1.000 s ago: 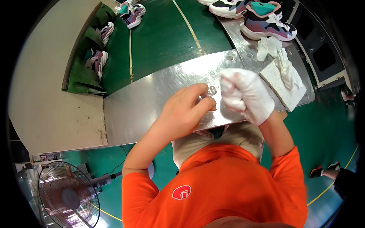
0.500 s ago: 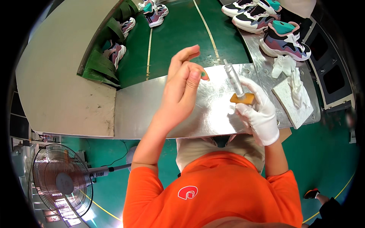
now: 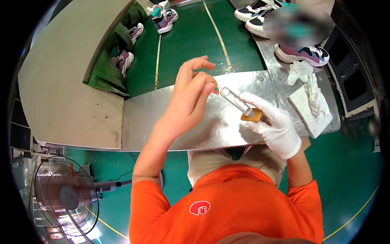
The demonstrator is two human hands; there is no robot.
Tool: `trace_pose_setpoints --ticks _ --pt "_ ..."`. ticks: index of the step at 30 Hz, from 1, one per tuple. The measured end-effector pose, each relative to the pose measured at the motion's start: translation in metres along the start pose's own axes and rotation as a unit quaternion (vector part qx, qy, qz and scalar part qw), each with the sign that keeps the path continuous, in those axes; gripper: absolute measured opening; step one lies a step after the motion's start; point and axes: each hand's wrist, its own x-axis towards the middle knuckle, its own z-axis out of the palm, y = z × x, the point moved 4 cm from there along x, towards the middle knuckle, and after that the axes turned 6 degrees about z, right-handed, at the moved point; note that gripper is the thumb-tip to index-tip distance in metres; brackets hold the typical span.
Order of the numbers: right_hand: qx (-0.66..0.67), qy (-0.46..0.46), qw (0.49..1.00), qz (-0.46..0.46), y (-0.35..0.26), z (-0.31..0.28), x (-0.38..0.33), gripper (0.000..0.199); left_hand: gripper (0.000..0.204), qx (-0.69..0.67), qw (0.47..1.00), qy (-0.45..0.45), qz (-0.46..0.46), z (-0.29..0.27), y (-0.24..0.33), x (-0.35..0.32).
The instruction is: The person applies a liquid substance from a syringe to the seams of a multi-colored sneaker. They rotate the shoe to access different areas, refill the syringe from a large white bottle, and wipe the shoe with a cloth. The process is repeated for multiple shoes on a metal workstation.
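Observation:
My right hand (image 3: 276, 128), in a white glove, is closed around the lower end of a clear syringe (image 3: 236, 101). An amber-coloured flange (image 3: 252, 115) sits at that end, beside the gloved thumb and fingers. The syringe tilts up to the left, and its thin tip meets the fingers of my bare left hand (image 3: 191, 93). Thumb and forefinger of that hand pinch a small green piece, perhaps a cap (image 3: 215, 91), mostly hidden by the fingertips. My other left fingers are curled above the metal worktop (image 3: 162, 122).
A white pad (image 3: 304, 112) with crumpled white cloth (image 3: 315, 95) lies at the right. Sneakers (image 3: 300, 55) stand on the ledge at far right; others (image 3: 164, 20) are on the green belt (image 3: 191, 44). A fan (image 3: 67, 197) stands at lower left.
The syringe has tipped over to the left, bringing its tip against my left fingertips. My right hand has turned with it. My left hand has shifted slightly down.

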Motion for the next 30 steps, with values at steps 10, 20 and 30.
trace_pose_setpoints --ticks 10,20,30 --pt "-0.049 -0.023 0.997 0.055 0.003 -0.007 -0.003 0.049 0.013 0.179 0.977 -0.075 0.083 -0.007 0.019 0.012" --pt "-0.115 0.134 0.979 -0.105 0.009 0.003 0.002 0.051 0.024 -0.11 0.978 0.113 -0.136 0.002 -0.002 0.012" --pt "-0.445 0.216 0.841 -0.221 0.005 0.015 0.003 0.063 0.036 -0.42 0.851 0.146 -0.279 0.042 -0.019 0.005"
